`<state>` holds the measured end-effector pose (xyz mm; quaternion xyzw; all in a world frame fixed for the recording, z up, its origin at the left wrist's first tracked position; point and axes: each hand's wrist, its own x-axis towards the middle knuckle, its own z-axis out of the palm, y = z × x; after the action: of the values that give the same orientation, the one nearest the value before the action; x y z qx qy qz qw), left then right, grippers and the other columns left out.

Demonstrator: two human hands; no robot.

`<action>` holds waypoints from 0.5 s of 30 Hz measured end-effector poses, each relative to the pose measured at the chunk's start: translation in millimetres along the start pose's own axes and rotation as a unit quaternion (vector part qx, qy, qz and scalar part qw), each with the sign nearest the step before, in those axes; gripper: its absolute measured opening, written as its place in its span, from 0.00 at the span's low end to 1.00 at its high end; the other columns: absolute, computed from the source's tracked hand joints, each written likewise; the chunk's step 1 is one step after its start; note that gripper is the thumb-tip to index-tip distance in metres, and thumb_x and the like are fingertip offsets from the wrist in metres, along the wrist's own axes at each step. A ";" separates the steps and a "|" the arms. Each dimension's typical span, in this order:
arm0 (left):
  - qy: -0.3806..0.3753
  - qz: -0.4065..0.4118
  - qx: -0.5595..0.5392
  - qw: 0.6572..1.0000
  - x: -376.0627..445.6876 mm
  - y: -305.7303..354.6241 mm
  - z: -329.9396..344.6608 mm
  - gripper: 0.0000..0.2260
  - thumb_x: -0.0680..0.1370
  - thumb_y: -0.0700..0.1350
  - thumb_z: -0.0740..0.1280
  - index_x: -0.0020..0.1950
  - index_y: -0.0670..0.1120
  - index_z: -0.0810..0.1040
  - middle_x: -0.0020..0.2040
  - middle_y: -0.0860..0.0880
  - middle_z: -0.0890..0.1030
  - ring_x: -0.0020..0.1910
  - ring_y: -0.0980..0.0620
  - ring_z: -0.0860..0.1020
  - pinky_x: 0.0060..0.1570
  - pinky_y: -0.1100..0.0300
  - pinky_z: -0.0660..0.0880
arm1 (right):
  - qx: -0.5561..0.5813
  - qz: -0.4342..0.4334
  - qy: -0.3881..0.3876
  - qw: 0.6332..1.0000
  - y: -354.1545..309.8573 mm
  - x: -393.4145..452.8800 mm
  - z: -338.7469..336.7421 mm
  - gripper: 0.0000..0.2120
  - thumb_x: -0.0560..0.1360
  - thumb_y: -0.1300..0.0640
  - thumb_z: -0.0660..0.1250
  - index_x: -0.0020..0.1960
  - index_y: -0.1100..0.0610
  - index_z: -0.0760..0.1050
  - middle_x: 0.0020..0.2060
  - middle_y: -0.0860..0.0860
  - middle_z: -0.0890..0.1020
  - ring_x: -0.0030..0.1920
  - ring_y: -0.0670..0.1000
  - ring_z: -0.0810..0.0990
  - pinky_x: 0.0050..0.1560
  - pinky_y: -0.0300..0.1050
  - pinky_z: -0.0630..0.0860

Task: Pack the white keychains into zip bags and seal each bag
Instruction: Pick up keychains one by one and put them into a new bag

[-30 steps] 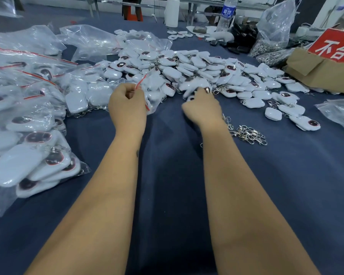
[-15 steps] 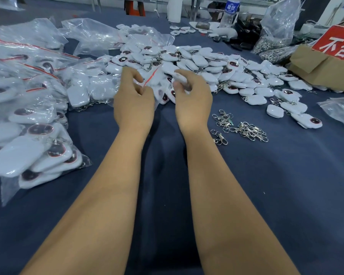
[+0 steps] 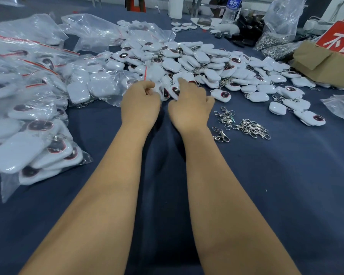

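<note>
Two hands [image 3: 140, 104], one water bottle [image 3: 231, 9]
</note>
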<state>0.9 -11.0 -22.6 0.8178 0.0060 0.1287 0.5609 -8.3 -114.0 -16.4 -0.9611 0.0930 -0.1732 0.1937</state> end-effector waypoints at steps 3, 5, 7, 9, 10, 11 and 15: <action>0.034 0.033 0.066 0.997 1.0 -1.9 -0.8 0.13 0.75 0.37 0.61 0.41 0.57 0.72 0.51 0.45 0.79 0.45 0.50 0.74 0.38 0.62 0.68 | -0.063 0.000 0.010 0.998 5.0 0.7 5.6 0.14 0.79 0.52 0.61 0.63 0.52 0.72 0.61 0.50 0.76 0.64 0.54 0.70 0.67 0.56 0.60; 0.054 0.017 0.080 0.995 3.2 -4.4 -2.6 0.12 0.75 0.37 0.62 0.52 0.52 0.77 0.56 0.46 0.77 0.46 0.51 0.72 0.40 0.63 0.64 | -0.068 0.013 0.039 0.997 8.8 2.2 6.4 0.11 0.80 0.50 0.61 0.60 0.51 0.74 0.59 0.49 0.77 0.63 0.54 0.70 0.66 0.55 0.59; 0.071 0.000 0.080 0.994 4.8 -6.2 -4.7 0.19 0.75 0.38 0.64 0.66 0.47 0.76 0.56 0.49 0.77 0.47 0.53 0.72 0.44 0.64 0.65 | -0.051 0.019 0.068 0.996 8.3 3.4 4.6 0.10 0.81 0.52 0.57 0.56 0.52 0.76 0.55 0.49 0.78 0.60 0.54 0.71 0.63 0.53 0.59; 0.081 0.001 0.057 0.995 3.7 -4.2 -6.7 0.20 0.74 0.39 0.65 0.65 0.49 0.77 0.51 0.52 0.78 0.46 0.54 0.74 0.44 0.64 0.67 | 0.002 0.022 0.096 0.995 4.8 4.7 1.4 0.12 0.83 0.52 0.54 0.48 0.54 0.74 0.49 0.51 0.78 0.55 0.55 0.73 0.59 0.52 0.64; 0.078 0.003 0.037 0.996 2.7 -2.4 -7.1 0.19 0.73 0.38 0.65 0.63 0.50 0.79 0.49 0.53 0.78 0.46 0.53 0.76 0.44 0.62 0.69 | 0.074 0.024 0.100 0.992 2.4 5.0 -0.9 0.12 0.83 0.52 0.53 0.45 0.54 0.71 0.45 0.51 0.77 0.51 0.55 0.72 0.56 0.53 0.67; 0.070 0.007 0.019 0.997 2.0 -1.2 -7.6 0.17 0.73 0.38 0.65 0.59 0.51 0.81 0.47 0.54 0.79 0.45 0.53 0.77 0.44 0.61 0.72 | 0.175 0.028 0.099 0.979 -0.9 4.5 -2.7 0.13 0.83 0.52 0.54 0.42 0.55 0.69 0.41 0.51 0.75 0.46 0.54 0.72 0.53 0.53 0.70; 0.029 0.017 -0.007 0.999 0.4 -0.6 -8.3 0.14 0.72 0.37 0.64 0.45 0.56 0.81 0.38 0.57 0.79 0.36 0.58 0.76 0.41 0.62 0.74 | 0.501 0.100 0.056 0.858 -16.9 -1.9 -5.1 0.14 0.83 0.52 0.57 0.40 0.56 0.68 0.32 0.51 0.71 0.32 0.49 0.73 0.36 0.42 0.71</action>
<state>-0.4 -3.1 -20.3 0.8099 0.0075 0.1616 0.5639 -10.1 -99.9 -5.7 -0.7088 0.1001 -0.2294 0.6596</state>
